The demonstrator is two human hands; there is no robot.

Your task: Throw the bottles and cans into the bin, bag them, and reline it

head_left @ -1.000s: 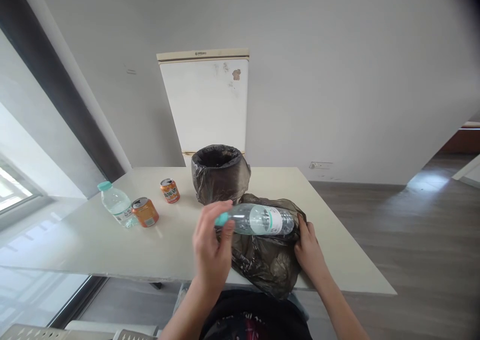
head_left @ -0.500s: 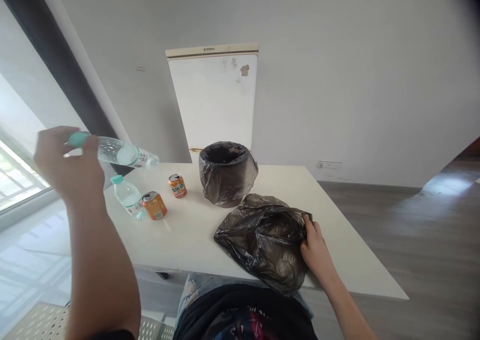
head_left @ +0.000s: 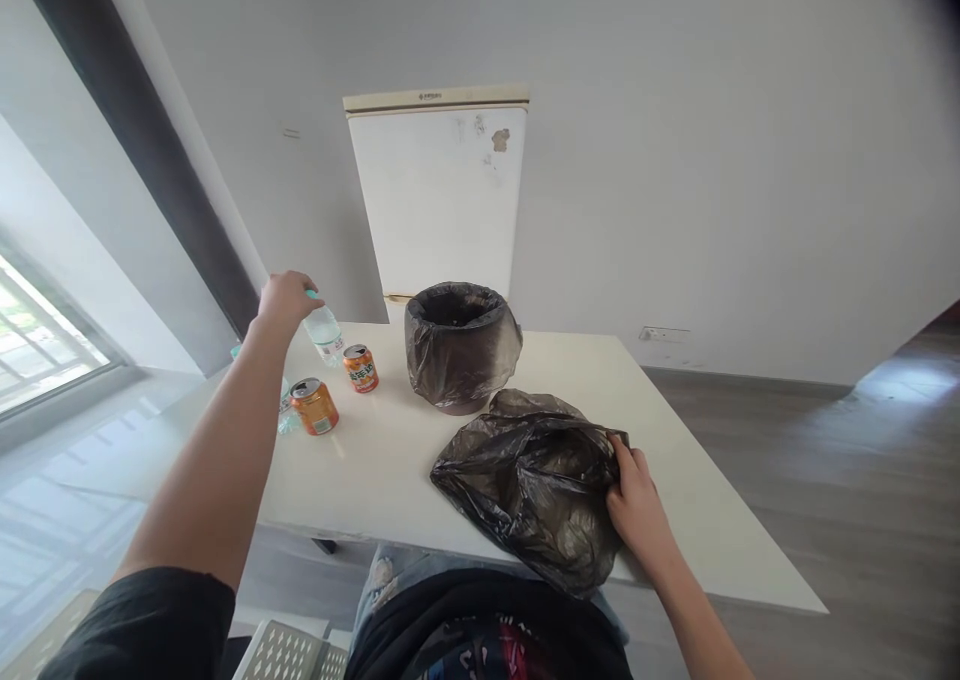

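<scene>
At the table's far left, my left hand (head_left: 287, 300) is closed around the green cap of a clear plastic bottle (head_left: 325, 336), which is nearly upright behind the cans. An orange drink can (head_left: 361, 369) is close beside that bottle. Nearer me is a second orange can (head_left: 315, 407). Another plastic bottle (head_left: 286, 412) is mostly hidden by my left forearm. My right hand (head_left: 637, 495) pinches the rim of a crumpled black plastic bag (head_left: 525, 480) lying on the table, its mouth partly open. What the bag contains cannot be made out.
A bin lined with a black bag (head_left: 461, 350) stands at the back of the white table (head_left: 375, 490). Behind it is a white fridge (head_left: 439, 195) against the wall. A window (head_left: 45, 330) is on the left, and a perforated chair (head_left: 289, 650) is below the table's front edge.
My left hand has carried the bottle right and down to the table beside the far can, turning it from sideways to nearly upright. My right hand keeps its hold on the bag.
</scene>
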